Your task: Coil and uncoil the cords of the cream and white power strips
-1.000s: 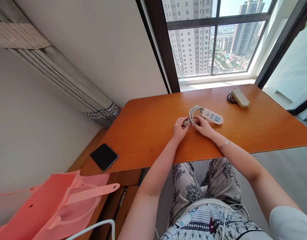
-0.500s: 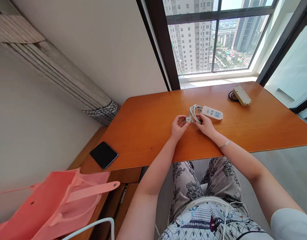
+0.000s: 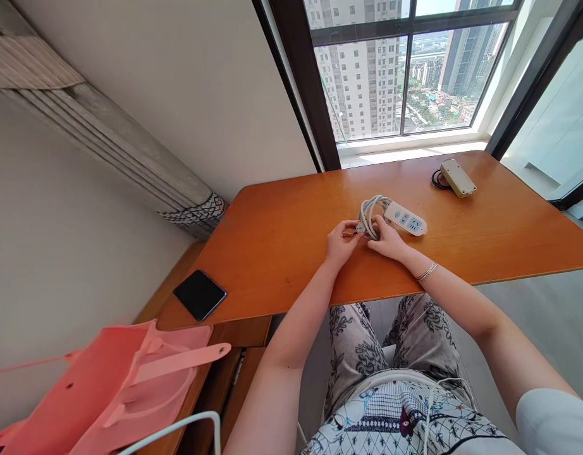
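A white power strip point(image 3: 405, 218) lies on the brown table point(image 3: 272, 253), its outlets facing up. Its white cord point(image 3: 368, 208) is looped in a coil at the strip's left end. My left hand point(image 3: 343, 243) pinches the plug point(image 3: 360, 227) at the coil's left side between thumb and fingers. The fingers of my right hand point(image 3: 389, 240) are closed on the lower right part of the coil, just below the strip's left end.
A gold-coloured box point(image 3: 457, 178) with a black cable point(image 3: 440, 180) lies at the table's back right. A black tablet or phone point(image 3: 199, 295) rests near the front left edge. Beyond that edge is a pink bag point(image 3: 102, 379). A window point(image 3: 405, 76) stands behind the table.
The power strip has turned slightly, its right end swinging toward me. My right hand has shifted a little down along the coil. The camera view has moved slightly.
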`<state>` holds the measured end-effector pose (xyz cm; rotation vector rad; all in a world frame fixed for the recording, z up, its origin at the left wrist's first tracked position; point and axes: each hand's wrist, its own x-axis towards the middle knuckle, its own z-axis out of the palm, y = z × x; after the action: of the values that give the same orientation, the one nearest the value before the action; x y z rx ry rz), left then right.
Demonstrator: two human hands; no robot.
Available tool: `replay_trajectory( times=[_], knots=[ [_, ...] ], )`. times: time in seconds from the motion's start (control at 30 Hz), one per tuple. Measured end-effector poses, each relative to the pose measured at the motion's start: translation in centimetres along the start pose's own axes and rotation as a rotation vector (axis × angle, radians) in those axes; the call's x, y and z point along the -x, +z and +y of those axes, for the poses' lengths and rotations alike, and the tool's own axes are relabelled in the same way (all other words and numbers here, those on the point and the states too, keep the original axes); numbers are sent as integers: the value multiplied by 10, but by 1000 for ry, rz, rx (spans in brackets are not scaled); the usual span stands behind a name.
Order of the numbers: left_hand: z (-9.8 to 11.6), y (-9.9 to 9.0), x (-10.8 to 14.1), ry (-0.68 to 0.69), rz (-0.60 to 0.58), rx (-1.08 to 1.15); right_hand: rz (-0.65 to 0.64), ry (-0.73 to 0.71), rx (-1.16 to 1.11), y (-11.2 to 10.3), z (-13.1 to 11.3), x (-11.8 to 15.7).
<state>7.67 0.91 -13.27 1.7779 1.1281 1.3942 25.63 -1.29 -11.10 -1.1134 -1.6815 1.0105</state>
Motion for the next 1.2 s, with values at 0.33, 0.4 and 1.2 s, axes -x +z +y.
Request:
replay_trajectory(
  times=[0.33,0.4,1.2],
  knots=[
    [-5,-2,0,-40,-91,92,-6,13,-216,3,-1,-7],
    [-5,0,2,-37,-100,122,24,-23,-186,4,1,-8],
    [-15,8,0,-138,46,53,81,-87,127,9,-1,-5]
  ],
)
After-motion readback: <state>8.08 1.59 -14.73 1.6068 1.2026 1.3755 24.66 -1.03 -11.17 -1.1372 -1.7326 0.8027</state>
